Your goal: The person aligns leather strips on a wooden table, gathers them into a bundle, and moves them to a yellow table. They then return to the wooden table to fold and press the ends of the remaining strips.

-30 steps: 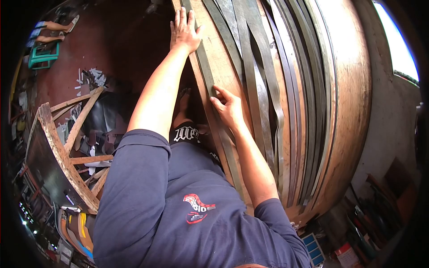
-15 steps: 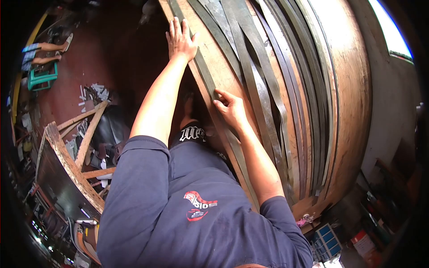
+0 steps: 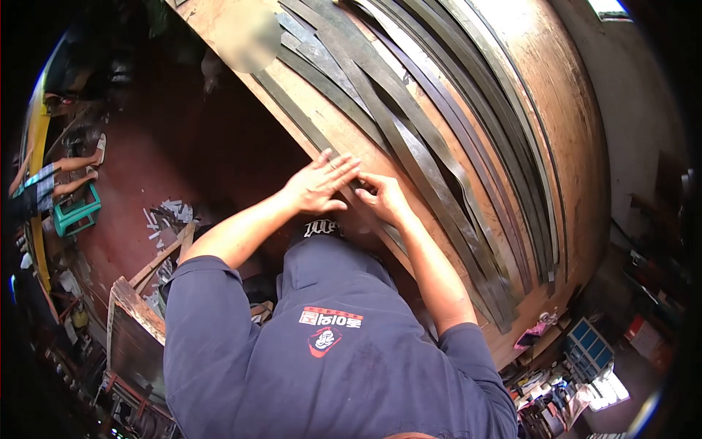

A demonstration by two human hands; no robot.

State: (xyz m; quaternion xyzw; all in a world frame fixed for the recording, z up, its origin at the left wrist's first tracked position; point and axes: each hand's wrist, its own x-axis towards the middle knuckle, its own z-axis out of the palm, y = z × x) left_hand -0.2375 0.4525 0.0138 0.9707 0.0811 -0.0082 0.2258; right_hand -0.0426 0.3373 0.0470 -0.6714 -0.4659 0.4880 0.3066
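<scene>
A long, narrow dark strip [image 3: 292,110], leather-like, lies along the near edge of the wooden table [image 3: 219,33]. My left hand [image 3: 319,186] rests flat across it, fingers stretched out and close together. Right beside those fingertips is my right hand [image 3: 384,201], its fingers curled and its thumb and index finger pinching at the strip. Part of the strip is hidden under both hands; its lower end runs on beneath my right forearm. Beyond my hands, several wider dark strips [image 3: 420,157] lie lengthwise, some overlapping and twisted.
On the left, a person's legs [image 3: 73,162] show near a green plastic stool [image 3: 77,212]. Scraps [image 3: 172,216] litter the red floor by a wooden frame [image 3: 139,307]. A blue-fronted drawer unit [image 3: 589,347] stands at lower right. A blurred round patch covers part of the table's far end.
My left hand has come back along the strip from its far part to beside my right hand. The right hand's fingers have drawn closer together. The view has turned.
</scene>
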